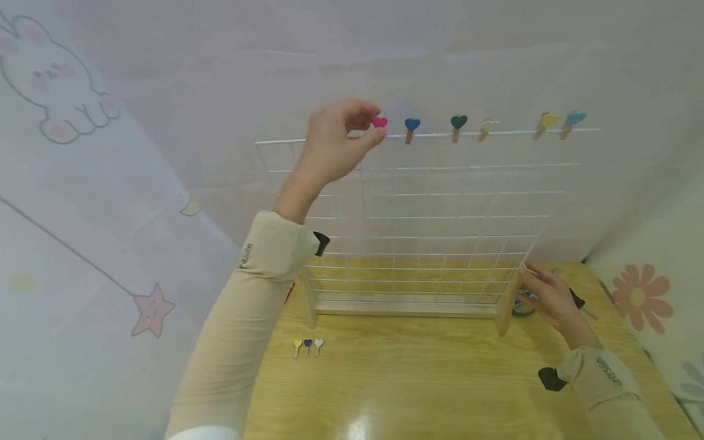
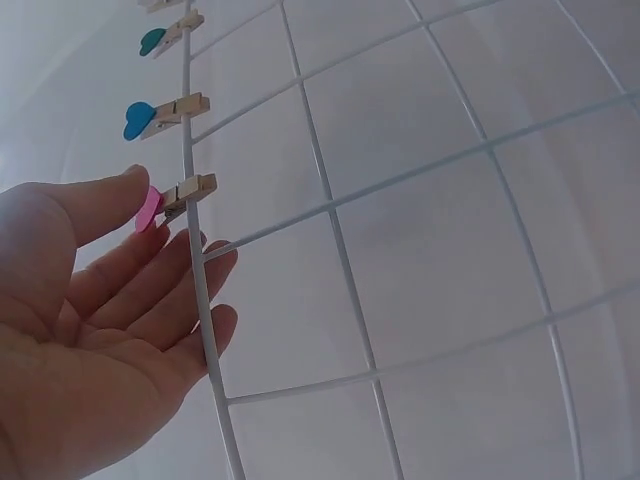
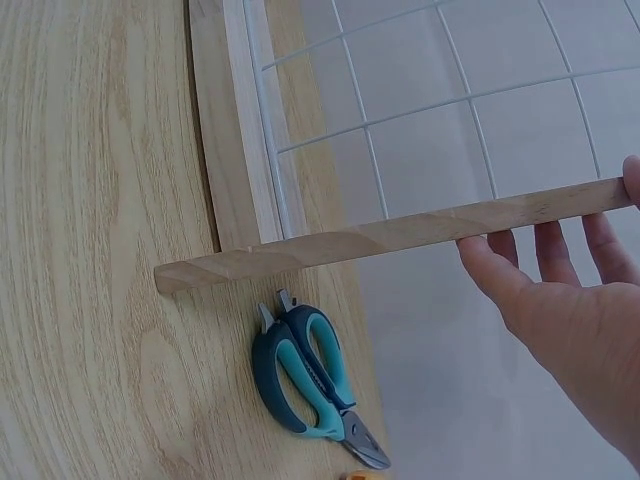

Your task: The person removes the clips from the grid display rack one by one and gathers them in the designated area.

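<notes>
A white wire grid stands in a wooden frame on the table. My left hand is at its top wire, thumb and forefinger pinching the pink heart of a small wooden clothespin. That clothespin sits across the wire. Along the same wire are clothespins with a blue heart, a dark green heart, a white top, a yellow heart and a light blue heart. My right hand grips the grid's wooden leg, fingers on one side and thumb on the other.
On the table, at the front left, lie clothespins with a yellow heart, a dark blue heart and a white heart. Scissors with teal and dark handles lie beside the right leg. Printed cloth hangs around.
</notes>
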The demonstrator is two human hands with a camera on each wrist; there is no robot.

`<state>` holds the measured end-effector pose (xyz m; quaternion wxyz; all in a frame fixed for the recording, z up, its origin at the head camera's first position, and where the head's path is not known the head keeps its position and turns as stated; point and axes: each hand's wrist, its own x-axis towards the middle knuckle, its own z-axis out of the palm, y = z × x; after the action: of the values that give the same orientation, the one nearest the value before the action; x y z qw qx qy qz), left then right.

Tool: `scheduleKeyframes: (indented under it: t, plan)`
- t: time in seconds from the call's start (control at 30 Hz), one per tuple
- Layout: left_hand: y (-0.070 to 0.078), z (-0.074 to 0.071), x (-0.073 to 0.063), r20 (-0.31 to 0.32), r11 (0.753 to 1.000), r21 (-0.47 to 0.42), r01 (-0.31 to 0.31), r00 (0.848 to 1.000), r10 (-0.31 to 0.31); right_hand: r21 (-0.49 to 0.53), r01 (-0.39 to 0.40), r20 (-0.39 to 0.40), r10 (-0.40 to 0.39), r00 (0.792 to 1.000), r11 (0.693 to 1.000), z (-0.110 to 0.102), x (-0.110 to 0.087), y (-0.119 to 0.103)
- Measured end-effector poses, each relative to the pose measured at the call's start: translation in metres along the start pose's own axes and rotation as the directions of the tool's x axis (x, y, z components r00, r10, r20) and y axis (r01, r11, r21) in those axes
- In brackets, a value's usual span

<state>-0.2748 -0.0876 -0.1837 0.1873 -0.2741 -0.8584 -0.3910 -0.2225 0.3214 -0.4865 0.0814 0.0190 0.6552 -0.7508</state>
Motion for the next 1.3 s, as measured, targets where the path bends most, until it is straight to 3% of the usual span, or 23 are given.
scheduleKeyframes:
  t: [0.2,0.5,0.83,1.3]
  plan:
    - [0.004,0.001,0.003,-0.021,0.998,0.046,-0.05,0.998,0.051,0.025,0.013,0.009,-0.013,1.0,1.0,0.0,0.0,0.0]
    - [0.009,0.001,0.003,-0.036,0.995,0.084,-0.046,0.998,0.049,0.028,0.002,0.009,-0.002,1.0,1.0,0.001,-0.003,-0.003]
    - [0.009,0.009,0.001,-0.084,0.997,0.063,-0.048,0.995,0.053,0.052,0.012,0.017,-0.013,1.0,0.999,0.002,-0.004,-0.003]
    - [0.002,0.018,0.002,-0.201,0.99,0.107,-0.089,0.973,0.109,0.05,0.013,0.006,-0.014,1.0,0.999,0.0,-0.002,0.001]
